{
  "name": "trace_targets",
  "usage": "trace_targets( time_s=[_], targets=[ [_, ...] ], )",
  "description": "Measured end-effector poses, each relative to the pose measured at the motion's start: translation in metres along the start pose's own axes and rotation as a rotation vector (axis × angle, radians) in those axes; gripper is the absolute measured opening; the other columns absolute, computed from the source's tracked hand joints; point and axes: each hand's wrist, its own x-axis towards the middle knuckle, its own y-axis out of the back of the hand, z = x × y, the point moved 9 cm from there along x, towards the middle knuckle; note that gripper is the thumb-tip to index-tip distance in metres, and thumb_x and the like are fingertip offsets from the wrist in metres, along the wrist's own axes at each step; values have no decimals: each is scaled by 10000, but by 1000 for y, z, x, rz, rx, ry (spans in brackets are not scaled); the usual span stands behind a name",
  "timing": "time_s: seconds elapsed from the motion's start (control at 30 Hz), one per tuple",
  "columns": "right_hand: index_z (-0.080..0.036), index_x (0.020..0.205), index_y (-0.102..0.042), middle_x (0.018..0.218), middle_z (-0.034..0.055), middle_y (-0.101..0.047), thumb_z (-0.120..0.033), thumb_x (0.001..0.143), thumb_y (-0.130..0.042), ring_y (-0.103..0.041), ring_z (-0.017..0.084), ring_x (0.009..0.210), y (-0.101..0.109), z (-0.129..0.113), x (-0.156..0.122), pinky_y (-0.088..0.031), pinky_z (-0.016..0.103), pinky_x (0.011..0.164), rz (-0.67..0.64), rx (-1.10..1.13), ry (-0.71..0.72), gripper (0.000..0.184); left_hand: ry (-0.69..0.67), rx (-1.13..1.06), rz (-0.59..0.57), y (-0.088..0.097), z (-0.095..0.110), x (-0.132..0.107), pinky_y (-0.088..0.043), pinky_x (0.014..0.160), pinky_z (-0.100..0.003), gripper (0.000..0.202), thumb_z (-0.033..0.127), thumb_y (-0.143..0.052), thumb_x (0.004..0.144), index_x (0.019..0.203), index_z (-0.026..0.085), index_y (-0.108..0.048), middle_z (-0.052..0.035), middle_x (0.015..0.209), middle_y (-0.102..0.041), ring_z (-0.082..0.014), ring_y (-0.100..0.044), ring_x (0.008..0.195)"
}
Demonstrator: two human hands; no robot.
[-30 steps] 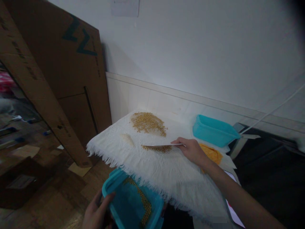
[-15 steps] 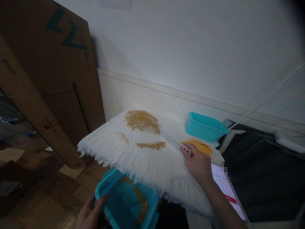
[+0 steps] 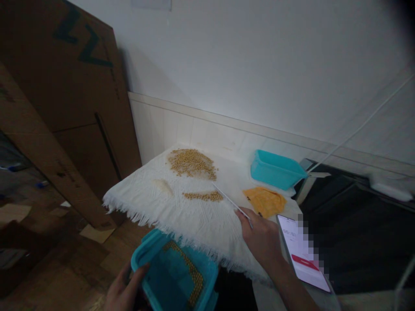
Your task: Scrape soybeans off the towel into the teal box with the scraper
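Observation:
My right hand (image 3: pixel 259 233) grips one end of a thin white ruler (image 3: pixel 228 198), now seen almost edge-on above a white fringed cloth (image 3: pixel 194 224). Just beyond its far tip lies a pile of soybeans (image 3: pixel 191 162), with fine pale grains among them. A short row of soybeans (image 3: pixel 202 196) sits nearer me, and a small patch of pale grains (image 3: pixel 163 186) is left of it. Below the cloth's fringe, my left hand (image 3: pixel 125 287) holds the rim of a blue plastic bin (image 3: pixel 168 276). Soybeans (image 3: pixel 191 268) line one side of the bin's floor.
A second blue bin (image 3: pixel 277 170) stands at the back right by the wall. In front of it lies a crumpled yellow cloth (image 3: pixel 266 201), then a phone (image 3: pixel 303 252) with a lit screen. A tall cardboard box (image 3: pixel 74 99) rises on the left.
My right hand has drawn the ruler toward me and a little left, turning it edge-on and uncovering the yellow cloth. My left hand and the held bin have barely moved.

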Motion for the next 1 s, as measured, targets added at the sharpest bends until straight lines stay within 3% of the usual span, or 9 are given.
trace_targets(
  time_s=[0.2, 0.33, 0.5, 0.63, 0.83, 1.0],
  targets=[
    [-186, 956, -838, 837, 73, -866, -333, 1163, -417, -818, 171, 648, 9, -18, 0, -574, 228, 639, 42, 1, 18, 492, 1, -36, 32, 0, -2, -1, -368, 309, -242, 688, 656, -975, 542, 1003, 197, -750, 76, 375, -538, -167, -518, 293],
    [-177, 959, -835, 855, 82, -869, -330, 1167, -408, -829, 175, 664, 15, -26, 0, -586, 220, 640, 51, 34, 38, 499, 22, -79, 35, -2, -4, -3, -337, 303, -218, 728, 684, -975, 531, 1020, 201, -733, 82, 376, -543, -143, -485, 284],
    [-169, 943, -830, 804, 81, -858, -334, 1164, -426, -801, 180, 581, 28, -21, 0, -596, 232, 609, 79, 15, 34, 489, 22, -28, 13, -2, -5, -2, -364, 317, -231, 673, 637, -980, 535, 985, 193, -749, 72, 371, -552, -159, -515, 289],
    [-160, 976, -825, 778, 78, -849, -304, 1139, -520, -782, 171, 560, 44, -18, -13, -594, 235, 618, 125, -66, 42, 374, 25, -46, 11, -2, -8, 0, -367, 308, -230, 752, 666, -965, 567, 1090, 182, -727, 83, 371, -544, -164, -509, 279],
    [-158, 948, -800, 850, 81, -858, -204, 1143, -496, -780, 133, 597, 55, -50, -25, -586, 205, 651, 116, -76, 185, 364, 19, -54, 34, -3, -4, -4, -355, 322, -224, 745, 681, -969, 559, 1062, 185, -734, 91, 381, -535, -153, -502, 298],
    [-167, 936, -801, 832, 74, -855, -183, 1135, -495, -780, 131, 598, 60, -63, -24, -585, 206, 620, 143, -42, 190, 366, 2, -38, 19, -2, -6, -1, -347, 322, -231, 777, 712, -964, 561, 1088, 186, -742, 93, 371, -517, -150, -481, 287]
  ],
)
